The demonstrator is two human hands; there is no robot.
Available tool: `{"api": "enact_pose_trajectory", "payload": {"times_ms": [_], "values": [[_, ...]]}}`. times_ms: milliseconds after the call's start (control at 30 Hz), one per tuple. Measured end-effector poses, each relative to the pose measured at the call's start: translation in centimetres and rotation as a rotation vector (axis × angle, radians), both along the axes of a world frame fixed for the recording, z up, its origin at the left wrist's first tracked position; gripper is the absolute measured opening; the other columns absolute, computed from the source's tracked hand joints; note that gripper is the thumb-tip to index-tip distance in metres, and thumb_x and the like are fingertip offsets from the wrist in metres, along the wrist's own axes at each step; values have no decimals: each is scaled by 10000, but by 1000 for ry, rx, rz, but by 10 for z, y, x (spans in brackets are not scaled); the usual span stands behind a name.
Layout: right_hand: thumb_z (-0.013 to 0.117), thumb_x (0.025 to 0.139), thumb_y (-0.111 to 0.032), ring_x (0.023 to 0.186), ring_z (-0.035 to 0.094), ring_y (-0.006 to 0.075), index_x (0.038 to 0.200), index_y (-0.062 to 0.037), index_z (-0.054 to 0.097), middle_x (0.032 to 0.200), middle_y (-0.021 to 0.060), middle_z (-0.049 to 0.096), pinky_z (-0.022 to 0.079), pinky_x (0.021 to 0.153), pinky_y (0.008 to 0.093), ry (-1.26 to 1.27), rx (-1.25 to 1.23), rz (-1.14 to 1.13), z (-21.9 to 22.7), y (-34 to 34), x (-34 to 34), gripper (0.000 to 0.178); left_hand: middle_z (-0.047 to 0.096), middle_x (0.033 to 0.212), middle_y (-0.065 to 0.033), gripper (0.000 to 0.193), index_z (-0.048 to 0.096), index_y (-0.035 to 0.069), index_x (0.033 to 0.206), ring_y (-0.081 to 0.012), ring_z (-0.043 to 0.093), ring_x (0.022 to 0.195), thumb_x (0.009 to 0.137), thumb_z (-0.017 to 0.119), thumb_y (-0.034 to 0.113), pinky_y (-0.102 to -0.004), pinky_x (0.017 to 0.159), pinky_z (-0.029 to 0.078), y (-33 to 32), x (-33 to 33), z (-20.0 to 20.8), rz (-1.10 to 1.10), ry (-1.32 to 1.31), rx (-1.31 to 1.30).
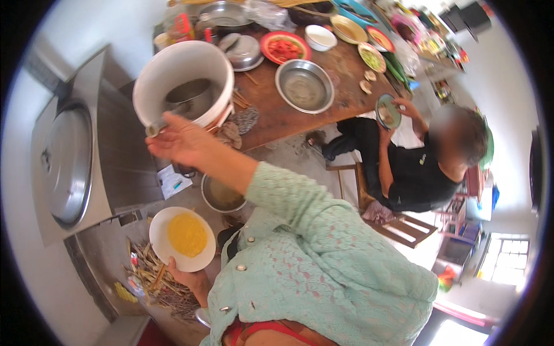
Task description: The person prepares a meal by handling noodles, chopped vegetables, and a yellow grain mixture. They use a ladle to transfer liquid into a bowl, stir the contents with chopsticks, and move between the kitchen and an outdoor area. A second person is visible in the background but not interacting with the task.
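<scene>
My left hand (pixel 187 279) holds a white bowl (pixel 162 255) by its near rim. Yellow liquid that looks like beaten egg (pixel 187 234) lies in it. My right hand (pixel 183 140) is stretched to the near side of a large white bucket (pixel 148 78), its fingers apart. A metal dipper (pixel 192 92) rests inside the bucket, and its handle end (pixel 152 131) sticks out over the rim beside my fingers. The handle shows between my thumb and fingers; no firm grip is visible.
A wooden table (pixel 271 124) bears a metal basin (pixel 304 86), a plate of red pieces (pixel 284 48) and a white bowl (pixel 320 38). At right a seated person (pixel 427 167) holds a bowl (pixel 388 112). A lidded wok (pixel 66 167) stands left; firewood (pixel 164 282) lies below.
</scene>
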State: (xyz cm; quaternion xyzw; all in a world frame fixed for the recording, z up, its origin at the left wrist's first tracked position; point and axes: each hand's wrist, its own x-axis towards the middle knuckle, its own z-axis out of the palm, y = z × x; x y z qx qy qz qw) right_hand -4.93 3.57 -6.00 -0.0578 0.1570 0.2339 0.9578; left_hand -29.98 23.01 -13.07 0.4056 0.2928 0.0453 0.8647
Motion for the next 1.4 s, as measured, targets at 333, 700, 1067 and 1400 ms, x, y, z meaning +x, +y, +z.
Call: {"api": "enact_pose_trajectory", "payload": {"times_ms": [333,700,1067,1400], "values": [[573,804,-130,645,538,192,871,-84,465,776,103,556,433,547,289,97,86,-90,5,38,14,136,482,1234,-154,498,362,16,1289,-279,499,1121,907,401,334,-425,932,428,-23,7,17,-10,93,31],[528,728,70,531,462,154,734,4,435,660,105,481,369,406,232,126,-507,188,38,-63,1,114,516,1223,-163,480,431,-13,1236,-283,523,1116,875,387,301,-401,934,436,-38,15,62,33,-155,-225],[518,779,-1,523,465,148,852,-31,435,714,124,490,374,403,278,-31,-1193,490,61,-96,30,114,480,1265,-179,628,336,39,1332,-324,496,1148,807,465,359,-448,942,423,-20,-6,3,62,-42,-262],[534,781,3,562,549,152,856,35,482,737,144,544,478,439,249,4,-1141,796,43,-100,74,97,493,1252,-160,519,360,-1,1304,-299,498,1146,861,420,262,-408,951,421,-21,-20,17,143,-99,-313]]}}
